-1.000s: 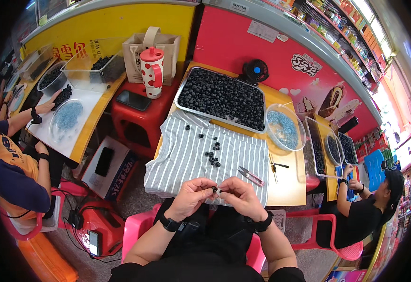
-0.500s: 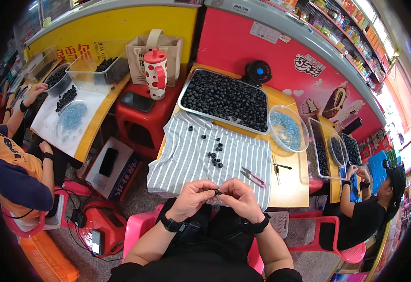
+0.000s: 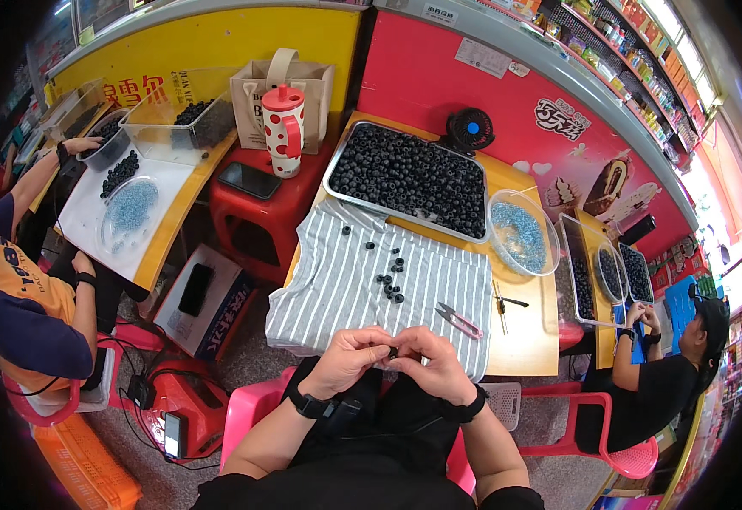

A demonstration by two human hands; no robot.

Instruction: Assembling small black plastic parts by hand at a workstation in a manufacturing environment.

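Left hand (image 3: 345, 361): grip is pinching closed on one small round black piece (image 3: 393, 351).
Right hand (image 3: 432, 365): grip is pinching it likewise.
Piece: is sitting between fingertips, near grey-and-white striped cloth (image 3: 324, 293).

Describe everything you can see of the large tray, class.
The tray is shallow and rectangular, with rounded corners and a silvery rim that looks metallic. It rests on the wooden table, just beyond the striped cloth; whether they touch is unclear. Small black pieces cover most of its base, thinning toward its near-right side.
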